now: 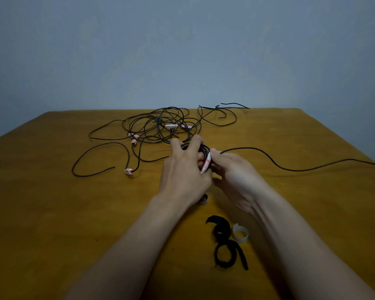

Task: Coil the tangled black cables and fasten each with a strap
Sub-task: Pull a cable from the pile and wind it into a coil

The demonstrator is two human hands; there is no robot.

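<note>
1. The left hand has its fingers curled round a small coil of black cable. It is held over the table, just on the near side of the tangle.
2. The right hand pinches the tail where it meets the coil. The rest of the tail trails off right to the table edge.
3. Winding looks to be the step in hand. To do it well, feed the tail in with the right hand and lay each loop the same size against the last. Keep the left grip firm so nothing springs open.
4. The straps lie nearer the body, beside a clear ring — handy once the tail is wound in.
5. A white tag on the coil bears pink marks, and similar tags dot the tangle. None can be read — no brand shows.
</note>
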